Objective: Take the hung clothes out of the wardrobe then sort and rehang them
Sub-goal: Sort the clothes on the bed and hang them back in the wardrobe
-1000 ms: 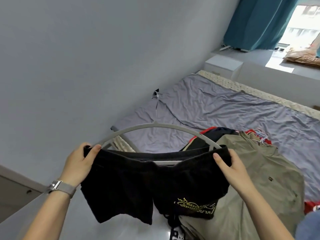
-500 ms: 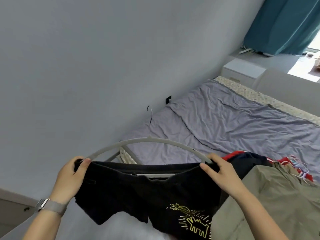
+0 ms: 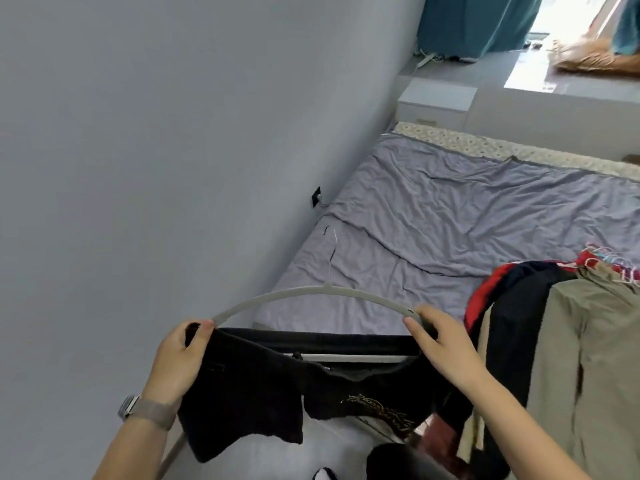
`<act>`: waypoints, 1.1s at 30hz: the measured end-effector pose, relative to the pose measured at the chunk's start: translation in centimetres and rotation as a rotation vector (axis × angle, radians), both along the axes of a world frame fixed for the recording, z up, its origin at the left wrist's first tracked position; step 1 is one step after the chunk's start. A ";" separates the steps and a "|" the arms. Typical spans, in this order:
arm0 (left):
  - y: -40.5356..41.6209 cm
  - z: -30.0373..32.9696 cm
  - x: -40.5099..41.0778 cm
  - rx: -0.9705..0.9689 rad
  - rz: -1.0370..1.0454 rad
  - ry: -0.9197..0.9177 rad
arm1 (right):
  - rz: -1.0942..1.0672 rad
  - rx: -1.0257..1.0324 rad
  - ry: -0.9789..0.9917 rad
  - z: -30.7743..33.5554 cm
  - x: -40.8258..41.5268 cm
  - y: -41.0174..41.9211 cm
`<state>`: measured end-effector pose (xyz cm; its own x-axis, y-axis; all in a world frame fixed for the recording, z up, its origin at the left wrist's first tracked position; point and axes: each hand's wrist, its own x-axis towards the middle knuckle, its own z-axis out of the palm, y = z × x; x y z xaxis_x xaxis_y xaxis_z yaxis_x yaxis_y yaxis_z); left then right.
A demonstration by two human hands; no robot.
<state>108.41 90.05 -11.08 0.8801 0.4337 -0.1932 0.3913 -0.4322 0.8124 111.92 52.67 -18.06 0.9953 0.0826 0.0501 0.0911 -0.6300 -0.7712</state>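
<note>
Item: black shorts [image 3: 263,386], draped over the bar of a grey hanger [image 3: 311,293], long axis running left to right between my hands. My left hand [image 3: 180,358] is pinching one waistband end; my right hand [image 3: 443,344] is gripping the other.

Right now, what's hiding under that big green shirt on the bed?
Under the green shirt, a black garment and a red one stick out at its left edge, with colored hangers above. How many more clothes lie beneath is covered.
</note>
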 end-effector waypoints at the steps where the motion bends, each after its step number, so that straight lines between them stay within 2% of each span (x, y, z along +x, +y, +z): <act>1: 0.4 -0.1 1.2 0.004 -0.018 0.003 | -0.030 -0.016 0.003 0.0 0.3 0.6; 6: -0.2 -0.7 7.1 0.026 -0.066 0.015 | -0.233 -0.156 0.004 0.4 3.0 1.1; 11: -2.9 -0.8 13.4 0.014 -0.142 0.005 | -0.331 -0.093 0.015 0.2 8.7 -2.3; 14: -5.3 -1.0 17.9 0.029 -0.144 -0.041 | -0.338 0.006 0.006 0.0 12.3 -4.9; 17: -7.8 -1.3 21.8 0.190 -0.065 -0.084 | -0.323 0.056 -0.006 -0.8 16.5 -6.9; 19: -9.2 -1.4 23.9 0.165 -0.040 -0.096 | -0.326 0.067 -0.003 -1.5 20.0 -8.1; 24: -11.6 -3.6 26.8 0.073 -0.088 0.003 | -0.303 -0.010 0.020 -3.7 30.0 -10.8; 28: -12.5 -5.4 27.9 0.045 -0.085 0.060 | -0.227 -0.142 0.057 -8.4 37.1 -12.1; 30: -12.5 -6.1 28.5 0.035 -0.061 0.079 | -0.218 -0.270 0.130 -12.2 39.7 -12.5; 33: -12.2 -6.8 29.0 0.029 -0.024 0.104 | -0.287 -0.498 0.509 -16.9 40.7 -12.0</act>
<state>137.46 77.86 -17.83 0.8663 0.4192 -0.2718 0.4621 -0.4655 0.7548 152.61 40.62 -34.94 0.8714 -0.2902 -0.3954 -0.4191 -0.8593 -0.2930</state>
